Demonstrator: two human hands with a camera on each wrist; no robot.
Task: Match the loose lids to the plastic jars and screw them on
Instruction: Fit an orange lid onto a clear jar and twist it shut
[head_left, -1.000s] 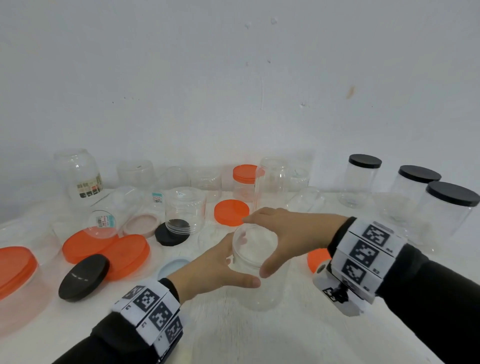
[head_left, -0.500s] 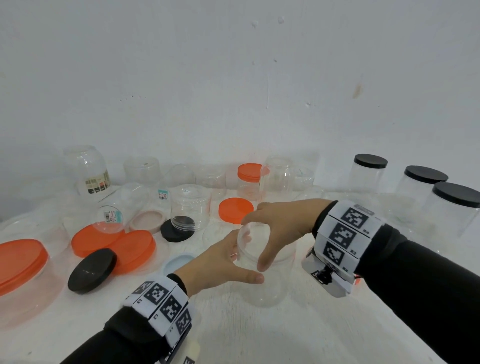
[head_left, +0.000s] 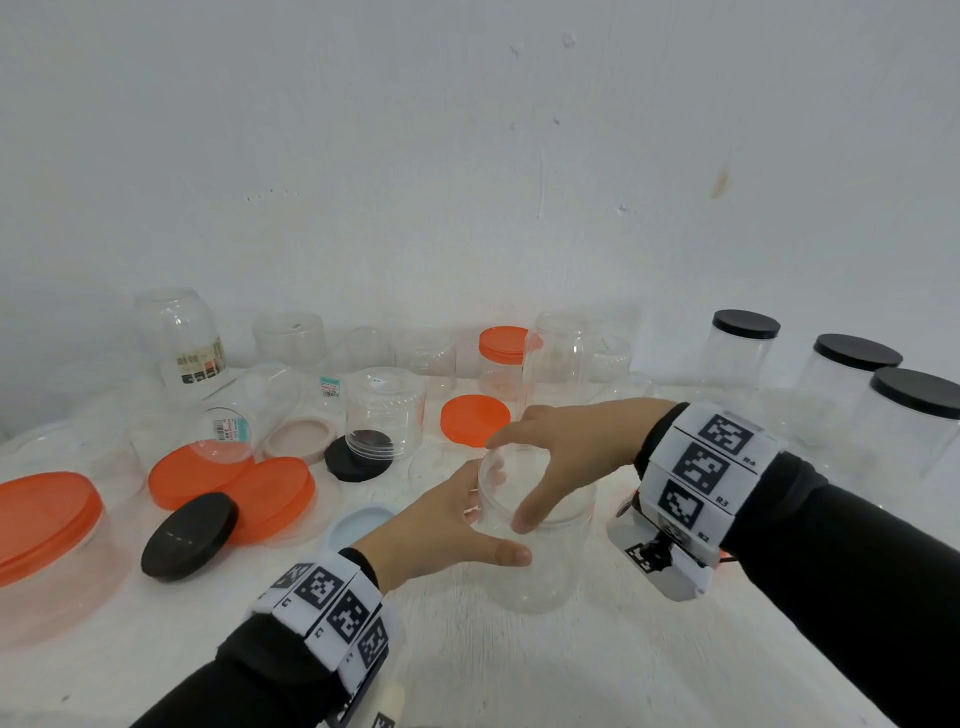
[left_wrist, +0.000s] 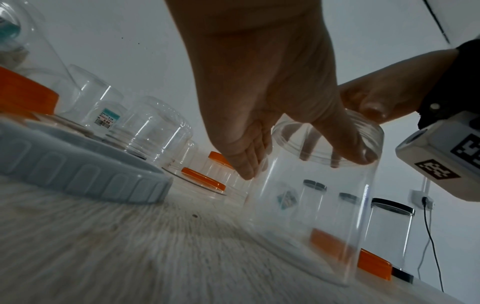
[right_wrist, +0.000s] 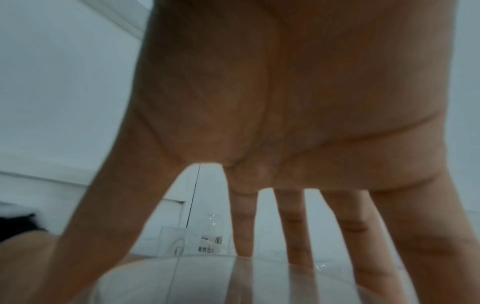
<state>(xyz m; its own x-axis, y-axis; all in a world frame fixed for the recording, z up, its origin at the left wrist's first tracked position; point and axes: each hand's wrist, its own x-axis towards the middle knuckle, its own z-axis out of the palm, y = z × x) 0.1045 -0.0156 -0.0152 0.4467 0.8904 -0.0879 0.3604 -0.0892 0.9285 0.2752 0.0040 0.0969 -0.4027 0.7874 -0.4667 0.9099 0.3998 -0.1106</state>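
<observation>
White tabletop (head_left: 519, 665) holds scattered jars and loose lids. Between both hands stands a clear jar (head_left: 540, 561), upright. The left hand (head_left: 441, 525) wraps its side, probably to steady it, while the right hand (head_left: 566, 441) arches over the top, fingers pinching a clear lid (head_left: 514, 467) at the rim, apparently for screwing.

I'm gripping the clear plastic jar (left_wrist: 319, 197) near its open rim with my left hand (left_wrist: 262, 86), thumb wrapping the near side. My right hand (left_wrist: 384, 96) is reaching over the top, thumbnail showing. A pale blue ribbed lid (left_wrist: 85, 174) is sitting just left on the table (left_wrist: 130, 257).
</observation>
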